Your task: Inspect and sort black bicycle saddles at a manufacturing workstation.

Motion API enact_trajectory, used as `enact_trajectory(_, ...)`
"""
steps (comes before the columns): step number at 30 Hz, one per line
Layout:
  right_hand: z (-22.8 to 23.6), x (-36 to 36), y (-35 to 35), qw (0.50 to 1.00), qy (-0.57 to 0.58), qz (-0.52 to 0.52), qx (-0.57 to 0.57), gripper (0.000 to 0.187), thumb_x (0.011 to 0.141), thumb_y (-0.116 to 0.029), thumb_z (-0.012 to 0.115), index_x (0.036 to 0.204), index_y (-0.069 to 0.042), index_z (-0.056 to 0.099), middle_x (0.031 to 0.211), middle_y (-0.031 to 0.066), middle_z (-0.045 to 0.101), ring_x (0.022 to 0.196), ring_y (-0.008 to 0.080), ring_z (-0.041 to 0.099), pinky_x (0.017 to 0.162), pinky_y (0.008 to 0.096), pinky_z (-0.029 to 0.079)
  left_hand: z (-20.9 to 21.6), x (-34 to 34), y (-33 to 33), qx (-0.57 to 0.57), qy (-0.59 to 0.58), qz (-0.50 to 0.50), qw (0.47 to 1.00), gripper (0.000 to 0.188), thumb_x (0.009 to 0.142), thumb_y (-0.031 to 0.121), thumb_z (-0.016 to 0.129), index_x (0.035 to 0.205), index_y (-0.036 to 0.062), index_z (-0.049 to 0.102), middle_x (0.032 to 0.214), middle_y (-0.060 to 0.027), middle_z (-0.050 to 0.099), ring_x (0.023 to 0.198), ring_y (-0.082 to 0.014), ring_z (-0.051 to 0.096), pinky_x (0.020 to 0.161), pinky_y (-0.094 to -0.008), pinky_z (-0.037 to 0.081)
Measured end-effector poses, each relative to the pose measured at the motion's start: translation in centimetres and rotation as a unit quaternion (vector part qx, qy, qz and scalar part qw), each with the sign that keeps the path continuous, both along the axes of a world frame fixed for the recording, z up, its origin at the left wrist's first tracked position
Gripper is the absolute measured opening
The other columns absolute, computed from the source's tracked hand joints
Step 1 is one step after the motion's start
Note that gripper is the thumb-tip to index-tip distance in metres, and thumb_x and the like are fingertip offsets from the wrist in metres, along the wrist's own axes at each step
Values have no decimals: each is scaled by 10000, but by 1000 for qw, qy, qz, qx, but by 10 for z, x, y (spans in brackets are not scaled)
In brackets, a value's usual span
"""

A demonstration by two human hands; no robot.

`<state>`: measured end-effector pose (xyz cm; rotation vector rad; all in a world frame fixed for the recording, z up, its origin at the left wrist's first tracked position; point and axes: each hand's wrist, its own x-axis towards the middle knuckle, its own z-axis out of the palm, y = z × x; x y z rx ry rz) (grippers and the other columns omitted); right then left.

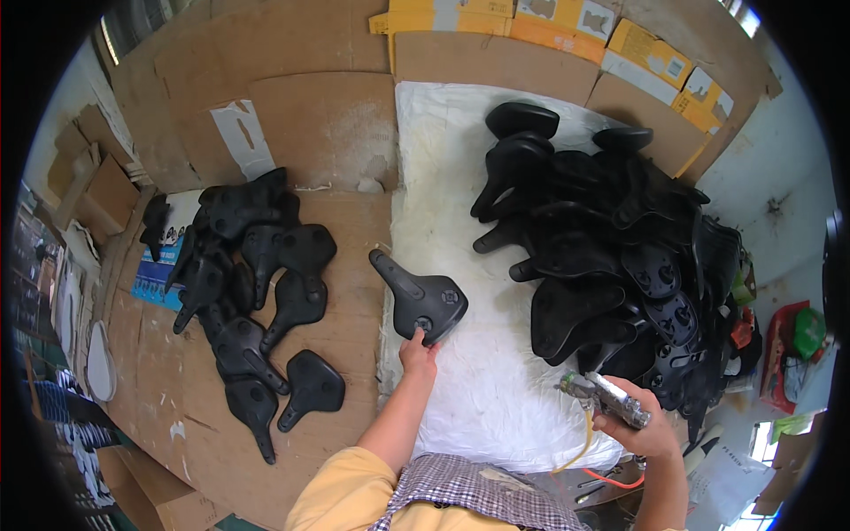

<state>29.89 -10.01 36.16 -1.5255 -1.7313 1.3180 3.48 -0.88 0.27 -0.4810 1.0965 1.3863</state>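
Observation:
My left hand (420,354) grips the near edge of a black bicycle saddle (423,299), its thumb on the upper face and the other fingers hidden. The saddle is over the white sheet (478,345), its narrow nose pointing to the far left. My right hand (645,427) is wrapped round a metal spray gun (606,398), apart from the saddle. The gun's front end points left, and a yellow hose (584,442) hangs below it. Beyond the gun lies a large heap of black saddles (575,314), some overlapping or upside down.
More black saddles (305,389) lie loosely piled on brown cardboard (168,372) at the left. Cardboard panels (328,124) stand along the back. An orange hose (620,482) curves near my right forearm. A red container with a green item (801,341) is at the far right.

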Motion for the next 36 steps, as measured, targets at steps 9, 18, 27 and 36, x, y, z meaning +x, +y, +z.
enact_trajectory(9,-7,-3,6,981,156,-48,104,561,827,-69,677,1328,21,441,959,92,624,838,143,603,778,296,499,54,-144,3,311,108,158,931,393,888,325,647,1195,123,506,1093,-52,578,971,-217,564,831,-409,482)
enact_trajectory(18,-56,8,15,981,160,-104,13,520,820,-106,713,1281,5,501,914,73,649,826,136,641,758,274,515,120,-96,193,219,377,-145,888,653,811,228,703,1371,65,410,1231,-85,540,1075,-208,521,907,-370,403)
enact_trajectory(27,-96,44,60,970,166,-155,-81,538,834,-179,699,1289,18,490,933,89,660,861,158,644,799,294,510,119,75,375,317,434,-324,779,776,656,60,780,1333,-31,412,1293,-166,513,1182,-245,499,995,-342,400)
enact_trajectory(36,-136,61,88,972,132,-133,-143,572,817,-221,732,1293,-5,499,967,70,656,918,121,617,840,268,474,155,74,364,411,751,-173,487,584,498,17,795,1031,43,558,1328,-174,425,1201,-303,445,966,-380,419)
